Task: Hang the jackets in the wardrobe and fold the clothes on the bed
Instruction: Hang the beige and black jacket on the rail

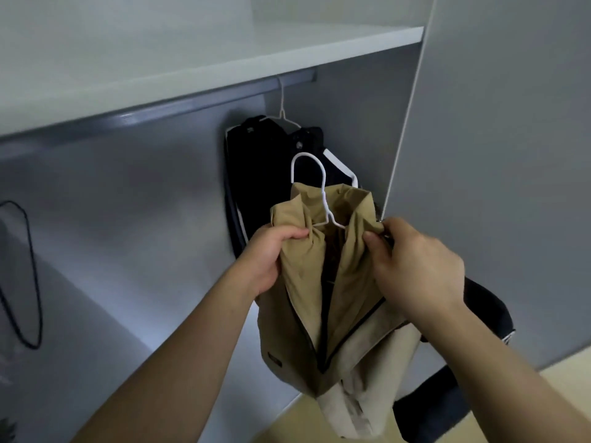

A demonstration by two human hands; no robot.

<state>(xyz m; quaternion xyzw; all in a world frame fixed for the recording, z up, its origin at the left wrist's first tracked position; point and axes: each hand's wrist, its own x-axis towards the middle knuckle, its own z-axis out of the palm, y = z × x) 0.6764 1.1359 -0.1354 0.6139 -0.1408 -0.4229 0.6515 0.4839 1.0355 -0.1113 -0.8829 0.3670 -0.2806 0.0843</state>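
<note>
Both forearms reach forward and up into the open wardrobe (351, 100). The left hand (271, 254) is turned with the palm to the right, and its curled fingers grip a bunch of cloth at the left side of the collar of a beige jacket (300, 318). The right hand (412, 266) shows its back to the camera and pinches the right side of the collar between thumb and fingers. The jacket hangs down open between the two hands, in front of the wardrobe and below the rail (160, 107). A white hanger (321, 182) sits inside the collar; its hook stands free above the cloth and touches nothing.

Directly behind, a black jacket (259, 174) with white stripes hangs from the rail on a thin pale hanger (283, 107), near the right wall of the wardrobe. A white shelf (192, 59) lies over the rail. At the far left is a black loop (30, 266); I cannot tell if it is a hanger or a cord. A dark object (447, 404) is low at the right, partly hidden by the right arm.
</note>
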